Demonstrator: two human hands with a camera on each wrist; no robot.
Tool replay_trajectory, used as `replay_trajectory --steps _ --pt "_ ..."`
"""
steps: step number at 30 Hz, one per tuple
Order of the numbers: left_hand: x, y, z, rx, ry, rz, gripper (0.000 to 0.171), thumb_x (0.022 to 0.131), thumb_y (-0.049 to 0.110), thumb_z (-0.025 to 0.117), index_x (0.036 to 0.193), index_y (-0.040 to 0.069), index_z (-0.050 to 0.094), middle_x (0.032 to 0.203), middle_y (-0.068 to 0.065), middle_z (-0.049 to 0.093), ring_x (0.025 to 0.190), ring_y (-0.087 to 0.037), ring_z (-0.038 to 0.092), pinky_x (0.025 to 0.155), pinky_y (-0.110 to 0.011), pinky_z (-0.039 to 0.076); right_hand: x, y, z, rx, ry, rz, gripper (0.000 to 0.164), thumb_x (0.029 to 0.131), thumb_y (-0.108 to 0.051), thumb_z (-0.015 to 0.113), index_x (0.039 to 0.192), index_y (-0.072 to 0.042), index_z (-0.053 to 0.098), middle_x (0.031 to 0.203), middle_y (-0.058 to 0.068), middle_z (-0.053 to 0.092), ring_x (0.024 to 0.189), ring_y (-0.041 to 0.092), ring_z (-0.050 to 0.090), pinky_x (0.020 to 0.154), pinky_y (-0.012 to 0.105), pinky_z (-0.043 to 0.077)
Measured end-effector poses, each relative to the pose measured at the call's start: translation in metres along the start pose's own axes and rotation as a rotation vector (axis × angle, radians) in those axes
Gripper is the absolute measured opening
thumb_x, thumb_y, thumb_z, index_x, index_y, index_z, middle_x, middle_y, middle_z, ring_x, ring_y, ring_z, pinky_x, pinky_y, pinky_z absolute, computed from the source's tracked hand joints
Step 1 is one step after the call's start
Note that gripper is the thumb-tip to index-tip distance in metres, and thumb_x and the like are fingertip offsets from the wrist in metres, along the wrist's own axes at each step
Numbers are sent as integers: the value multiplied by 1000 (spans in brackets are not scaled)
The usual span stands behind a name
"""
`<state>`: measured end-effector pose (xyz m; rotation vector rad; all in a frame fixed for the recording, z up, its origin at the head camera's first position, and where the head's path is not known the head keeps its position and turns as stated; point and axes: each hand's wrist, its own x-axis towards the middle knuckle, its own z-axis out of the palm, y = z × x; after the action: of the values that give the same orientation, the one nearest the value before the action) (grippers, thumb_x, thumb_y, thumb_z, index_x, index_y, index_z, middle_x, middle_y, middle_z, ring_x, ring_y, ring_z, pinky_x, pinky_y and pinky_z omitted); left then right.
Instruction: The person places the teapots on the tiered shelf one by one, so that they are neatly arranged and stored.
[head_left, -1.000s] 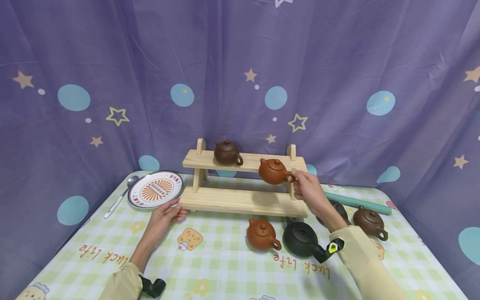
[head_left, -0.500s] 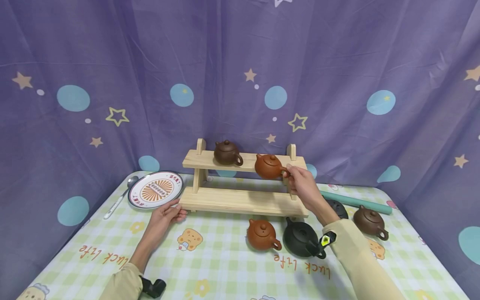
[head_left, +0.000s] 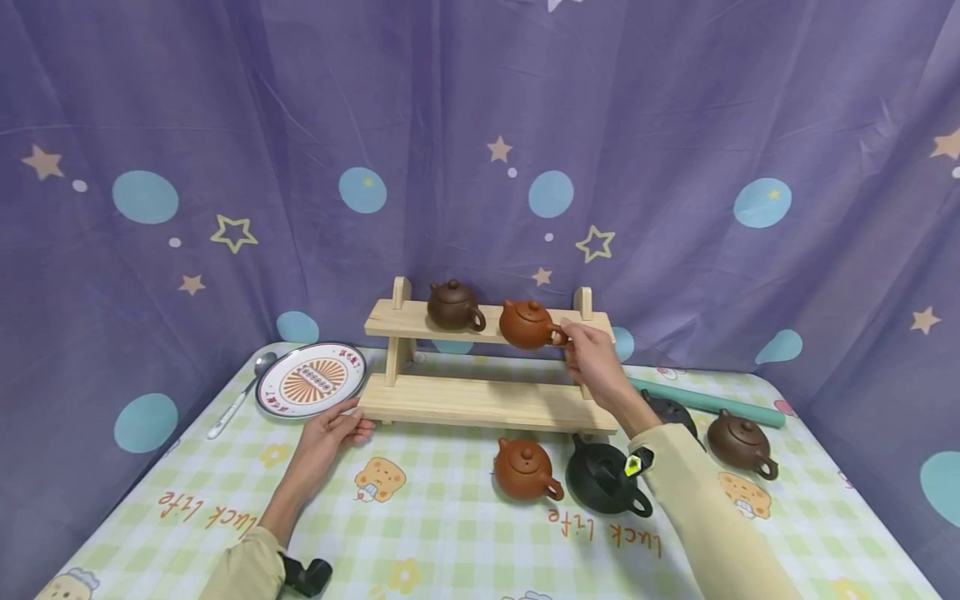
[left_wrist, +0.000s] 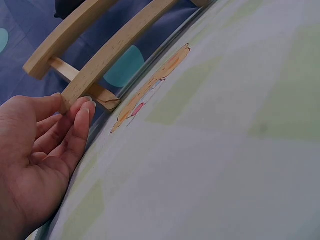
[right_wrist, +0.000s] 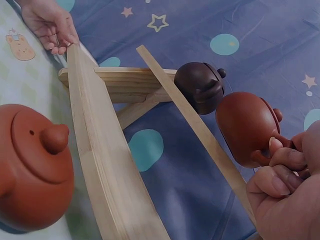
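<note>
Six teapots (head_left: 523,473): two reddish, two brown, two black. Reddish teapot (head_left: 527,325) pinched by handle in right hand (head_left: 592,360) at upper shelf (head_left: 405,320); lower shelf (head_left: 465,402) pinched at end by left hand (head_left: 333,429). "Luck life" (head_left: 568,523) printed twice on tablecloth (head_left: 465,533).

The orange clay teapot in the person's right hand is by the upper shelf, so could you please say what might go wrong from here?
The held orange clay teapot could knock the round dark brown clay teapot on the upper wooden shelf. Gripped only by its handle in the right hand, it might tip or slip. The pale wooden two-tier stand could shift if bumped, since the left hand pinches just one lower corner.
</note>
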<state>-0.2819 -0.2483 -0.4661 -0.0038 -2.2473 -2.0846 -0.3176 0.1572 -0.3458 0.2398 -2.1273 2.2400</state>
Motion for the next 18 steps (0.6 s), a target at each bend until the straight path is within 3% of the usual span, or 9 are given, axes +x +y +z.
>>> replay_trajectory --steps 18 --pt "0 0 1 0 -2 7 48 110 9 51 150 -14 39 107 -18 73 85 -7 71 82 -22 61 14 0 18 28 36 15 39 113 -26 45 90 2 59 63 -4 42 47 5 26 41 19 22"
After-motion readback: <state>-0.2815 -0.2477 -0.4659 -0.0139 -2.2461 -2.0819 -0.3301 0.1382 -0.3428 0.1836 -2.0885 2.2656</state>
